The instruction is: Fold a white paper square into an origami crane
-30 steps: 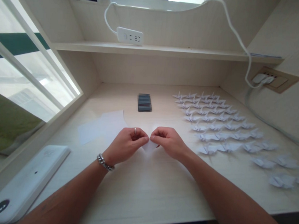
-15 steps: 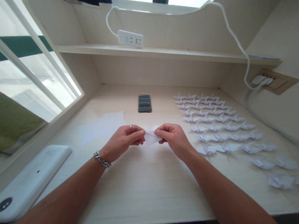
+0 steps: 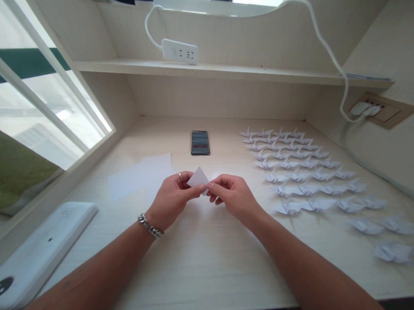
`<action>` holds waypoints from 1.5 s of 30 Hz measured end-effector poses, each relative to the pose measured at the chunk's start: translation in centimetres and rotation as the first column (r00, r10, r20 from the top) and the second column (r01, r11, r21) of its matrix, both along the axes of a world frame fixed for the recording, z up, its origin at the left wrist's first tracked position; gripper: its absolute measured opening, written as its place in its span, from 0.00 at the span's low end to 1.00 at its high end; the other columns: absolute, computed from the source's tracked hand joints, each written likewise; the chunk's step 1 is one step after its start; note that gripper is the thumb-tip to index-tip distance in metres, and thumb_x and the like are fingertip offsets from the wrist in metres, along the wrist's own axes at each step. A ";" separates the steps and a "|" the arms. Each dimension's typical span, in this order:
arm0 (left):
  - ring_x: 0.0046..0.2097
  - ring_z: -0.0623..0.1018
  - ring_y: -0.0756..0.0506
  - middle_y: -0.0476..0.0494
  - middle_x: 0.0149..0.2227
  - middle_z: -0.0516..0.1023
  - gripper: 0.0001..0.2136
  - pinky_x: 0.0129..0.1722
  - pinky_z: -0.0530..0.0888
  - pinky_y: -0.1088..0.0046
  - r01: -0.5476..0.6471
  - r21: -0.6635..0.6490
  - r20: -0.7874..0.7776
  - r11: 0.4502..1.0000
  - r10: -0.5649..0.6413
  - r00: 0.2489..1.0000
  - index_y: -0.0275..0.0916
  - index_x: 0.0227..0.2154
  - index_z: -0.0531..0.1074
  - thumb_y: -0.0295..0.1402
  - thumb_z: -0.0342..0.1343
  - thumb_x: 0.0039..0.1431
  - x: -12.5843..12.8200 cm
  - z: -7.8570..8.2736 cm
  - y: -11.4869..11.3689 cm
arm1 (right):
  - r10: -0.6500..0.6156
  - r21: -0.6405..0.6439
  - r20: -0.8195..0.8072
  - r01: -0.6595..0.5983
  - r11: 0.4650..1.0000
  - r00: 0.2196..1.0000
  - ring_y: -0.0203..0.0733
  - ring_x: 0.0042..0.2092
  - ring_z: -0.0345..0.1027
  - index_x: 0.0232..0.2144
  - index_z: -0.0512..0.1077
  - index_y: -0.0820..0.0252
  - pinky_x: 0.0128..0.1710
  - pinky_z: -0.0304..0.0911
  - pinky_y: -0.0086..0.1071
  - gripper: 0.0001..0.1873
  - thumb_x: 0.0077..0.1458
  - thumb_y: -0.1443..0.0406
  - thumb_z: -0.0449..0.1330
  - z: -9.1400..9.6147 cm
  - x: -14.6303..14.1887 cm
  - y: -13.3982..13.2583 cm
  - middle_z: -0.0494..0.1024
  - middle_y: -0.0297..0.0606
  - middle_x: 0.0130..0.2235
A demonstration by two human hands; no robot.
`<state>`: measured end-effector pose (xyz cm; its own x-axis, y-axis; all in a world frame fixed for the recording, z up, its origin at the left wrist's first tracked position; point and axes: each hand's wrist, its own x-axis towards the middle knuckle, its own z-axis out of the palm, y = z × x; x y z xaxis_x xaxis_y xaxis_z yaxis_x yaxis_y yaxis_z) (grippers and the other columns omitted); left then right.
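A small folded piece of white paper [image 3: 199,176], its pointed corner facing up and away, is held above the desk between both hands. My left hand [image 3: 177,193], with a ring and a chain bracelet, pinches its lower left side under the thumb. At the paper's lower right edge, the thumb and fingers of my right hand [image 3: 231,191] are closed, the tips touching those of the left. Flat white sheets [image 3: 132,176] lie just left of my left hand. Several rows of folded paper cranes [image 3: 296,166] stand right of my right hand.
A dark pixelated rectangular object [image 3: 200,143] lies beyond my hands. At the left front is a long white device [image 3: 42,253]. A power strip [image 3: 179,51] rests on the shelf [image 3: 232,75]; a white cable [image 3: 326,50] runs to the wall socket [image 3: 384,110].
The paper has turned so that one corner points upward, and it has shifted left. My hands have come closer together, with their fingertips now meeting at its lower edge.
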<state>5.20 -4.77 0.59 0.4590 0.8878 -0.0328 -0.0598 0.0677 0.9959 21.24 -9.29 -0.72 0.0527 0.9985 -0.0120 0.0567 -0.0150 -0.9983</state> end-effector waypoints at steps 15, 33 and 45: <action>0.31 0.75 0.49 0.45 0.30 0.79 0.10 0.32 0.72 0.72 0.083 0.108 -0.208 0.991 -0.059 0.976 0.33 0.32 0.77 0.31 0.64 0.45 -0.6 2.3 0.2 | 0.010 -0.058 -0.086 -0.015 0.998 0.996 0.35 0.27 0.71 0.26 0.73 0.64 0.31 0.68 0.31 0.09 0.43 0.64 0.67 1.9 1.5 0.4 0.76 0.35 0.23; 0.26 0.73 0.51 0.48 0.24 0.78 0.08 0.27 0.71 0.76 0.100 0.163 -0.125 0.982 -0.080 0.989 0.34 0.28 0.77 0.33 0.66 0.46 0.0 1.1 0.4 | 0.053 0.133 0.023 -0.056 0.990 0.998 0.35 0.26 0.71 0.30 0.76 0.65 0.28 0.67 0.30 0.07 0.47 0.65 0.65 0.9 1.7 -0.1 0.76 0.35 0.23; 0.29 0.77 0.49 0.46 0.26 0.81 0.05 0.31 0.74 0.74 -0.001 0.080 0.075 0.997 -0.005 0.997 0.37 0.23 0.80 0.27 0.69 0.41 -0.5 0.8 0.5 | 0.059 0.146 -0.104 -0.043 0.988 0.993 0.35 0.24 0.70 0.28 0.78 0.63 0.25 0.67 0.29 0.07 0.44 0.66 0.68 1.4 1.5 -0.6 0.77 0.34 0.21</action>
